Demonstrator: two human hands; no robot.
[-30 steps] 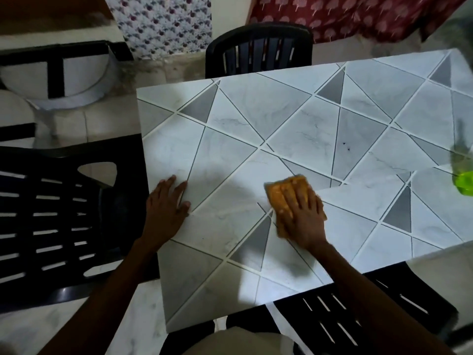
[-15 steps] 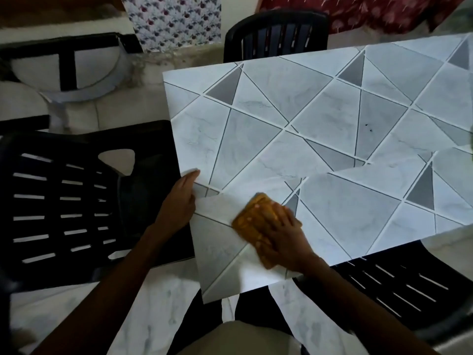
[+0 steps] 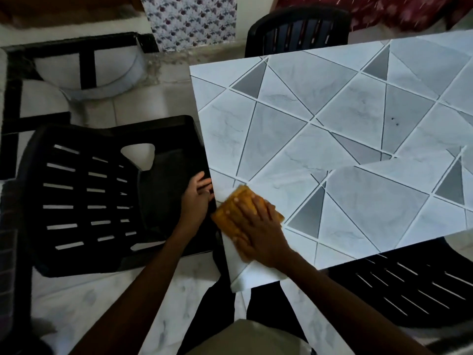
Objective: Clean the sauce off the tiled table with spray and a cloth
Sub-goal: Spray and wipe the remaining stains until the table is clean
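Observation:
The tiled table [image 3: 294,119] has a grey and white triangle pattern. My right hand [image 3: 258,234] lies flat on an orange cloth [image 3: 229,213] and presses it onto the table's near left corner, at the left edge. My left hand [image 3: 195,201] is cupped just off that left edge, beside the cloth, fingers apart and holding nothing. A few small dark specks [image 3: 394,120] sit on a tile toward the right. No spray bottle is in view.
A black plastic chair [image 3: 89,196] stands close against the table's left side, under my left hand. Another black chair [image 3: 297,29] is at the far side, and a third [image 3: 409,290] at the near right. The floor is pale marble.
My right hand has wiped the cloth leftward to the table's left edge. My left hand has slid off the tabletop and now cups beside the edge. The view has swung left, so the green bottle is out of sight.

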